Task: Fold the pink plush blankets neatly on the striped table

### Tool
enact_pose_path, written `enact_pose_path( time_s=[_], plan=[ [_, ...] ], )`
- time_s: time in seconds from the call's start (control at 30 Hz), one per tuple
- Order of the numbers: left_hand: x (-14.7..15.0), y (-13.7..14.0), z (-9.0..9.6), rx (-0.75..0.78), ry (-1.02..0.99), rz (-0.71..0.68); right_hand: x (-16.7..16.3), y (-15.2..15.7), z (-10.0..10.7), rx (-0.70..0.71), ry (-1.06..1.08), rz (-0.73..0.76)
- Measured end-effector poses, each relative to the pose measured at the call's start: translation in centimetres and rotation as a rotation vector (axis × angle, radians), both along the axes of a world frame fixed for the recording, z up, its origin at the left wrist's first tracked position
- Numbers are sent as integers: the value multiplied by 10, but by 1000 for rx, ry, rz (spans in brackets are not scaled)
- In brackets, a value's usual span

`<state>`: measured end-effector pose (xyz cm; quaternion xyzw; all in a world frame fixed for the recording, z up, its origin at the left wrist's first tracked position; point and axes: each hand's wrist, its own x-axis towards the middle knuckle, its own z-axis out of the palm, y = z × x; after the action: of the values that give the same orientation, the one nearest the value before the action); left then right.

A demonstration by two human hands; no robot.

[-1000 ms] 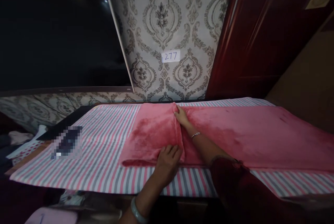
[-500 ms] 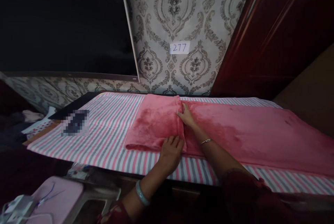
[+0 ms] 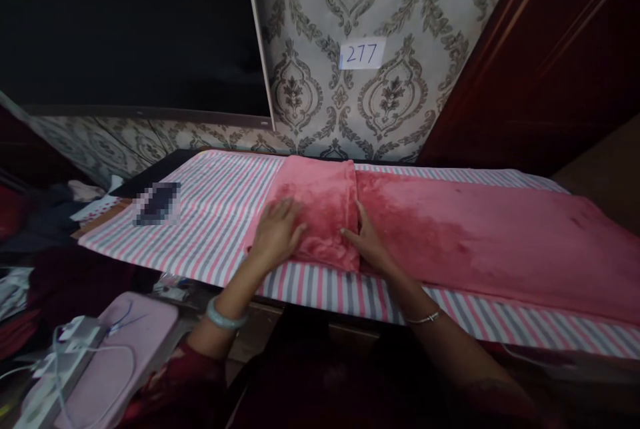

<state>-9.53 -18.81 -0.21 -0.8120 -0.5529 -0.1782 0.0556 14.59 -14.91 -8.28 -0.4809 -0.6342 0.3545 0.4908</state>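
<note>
A pink plush blanket lies lengthwise on a striped cloth, its left end folded over into a thicker layered section. My left hand rests on the left part of that section, fingers spread. At the section's right edge is my right hand, thumb and forefinger apart and touching the edge; its other fingers are partly hidden. Darker brushed patches show in the pile around both hands. Along the near side, the folded layers look slightly rumpled.
The striped cloth covers the long table. A blurred-out dark object lies on its left part. Behind stand a large black screen and a wall with a "277" label. Lower left, a power strip sits on a pink stool.
My left hand has moved from the near right corner of the folded section to its left part. My right hand has slid nearer along the edge. The view has tilted down.
</note>
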Motion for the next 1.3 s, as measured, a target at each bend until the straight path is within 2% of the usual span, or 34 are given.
enact_pose_path(
  time_s=[0.07, 0.13, 0.23, 0.3, 0.4, 0.53, 0.67, 0.77, 0.87, 1.07, 1.2, 1.3],
  plan=[
    [-18, 13, -4, -112, 113, 96, 1, -12, 3, -43, -42, -10],
    [-29, 19, -17, -204, 177, 127, 4, -19, 4, -83, -86, -7],
    [-34, 18, -37, -242, 188, 128, 6, -21, 5, -91, -118, 10],
    [-36, 16, -43, -246, 180, 129, 6, -21, 4, -84, -120, 3],
    [-39, 17, -37, -285, 162, 128, 5, -17, 2, -105, -79, 9],
    [-47, 33, -15, -250, 114, 81, 9, -2, 8, -81, -51, 12],
    [-43, 75, 10, -162, 68, 43, 16, 29, 24, -198, -34, -27],
    [-30, 119, 23, -268, 110, 54, 16, 61, 36, -281, -44, -96],
    [-14, 162, 30, -357, 145, 63, 12, 97, 44, -281, -87, -192],
    [5, 222, 28, -356, 126, 99, 9, 164, 46, -285, -136, -335],
    [8, 241, 22, -337, 104, 152, 5, 200, 46, -281, -175, -406],
    [10, 246, 9, -323, 99, 190, -1, 217, 42, -268, -205, -441]
  ],
)
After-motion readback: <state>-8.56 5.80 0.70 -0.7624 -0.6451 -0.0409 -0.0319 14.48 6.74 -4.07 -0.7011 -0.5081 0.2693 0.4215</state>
